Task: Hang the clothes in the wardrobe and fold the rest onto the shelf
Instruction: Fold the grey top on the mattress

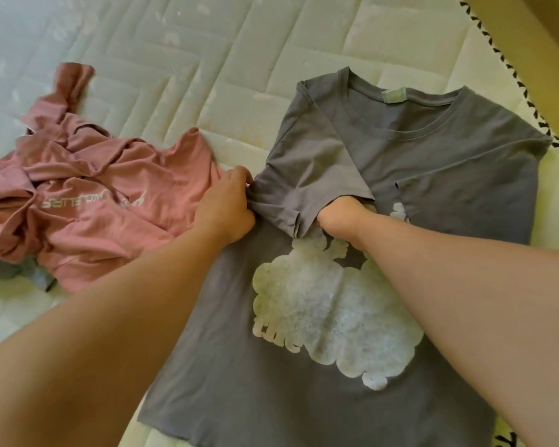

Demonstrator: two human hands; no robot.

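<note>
My grey T-shirt lies flat, print up, on the quilted mattress, filling the centre and right of the frame, with one sleeve folded in across the chest. My left hand sits at the shirt's left edge, fingers curled and pinching the fold of that sleeve. My right hand is at the sleeve's hem with its fingers tucked under the cloth, so I cannot tell whether they grip it. A crumpled pink shirt lies at middle left, just beside my left hand.
</note>
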